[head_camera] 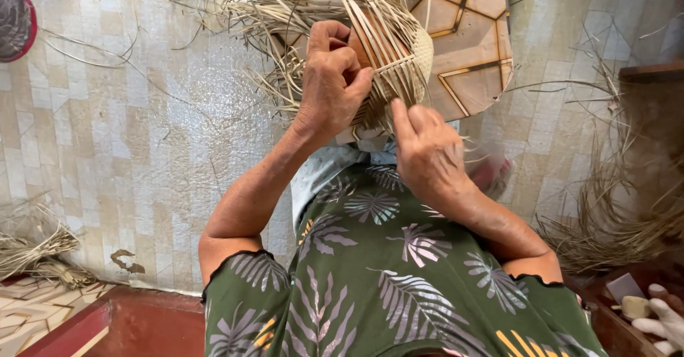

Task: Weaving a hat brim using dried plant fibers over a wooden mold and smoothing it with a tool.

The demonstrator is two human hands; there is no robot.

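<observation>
Gripping the weave (388, 50) at 12 o'clock: my left hand (331, 79) fisted on its ribbed, flat straw strips, right hand (424, 147) pinching one strand at the rim. Loose dry straw (605, 221) piled at 3; glossy tile floor (142, 129) open at 9.

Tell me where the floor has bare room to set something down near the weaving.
The widest bare patch is the tiled floor left of the left hand, between the woven piece and the straw bundle. It is crowded around the right hand, and loose straw covers the right side.
</observation>
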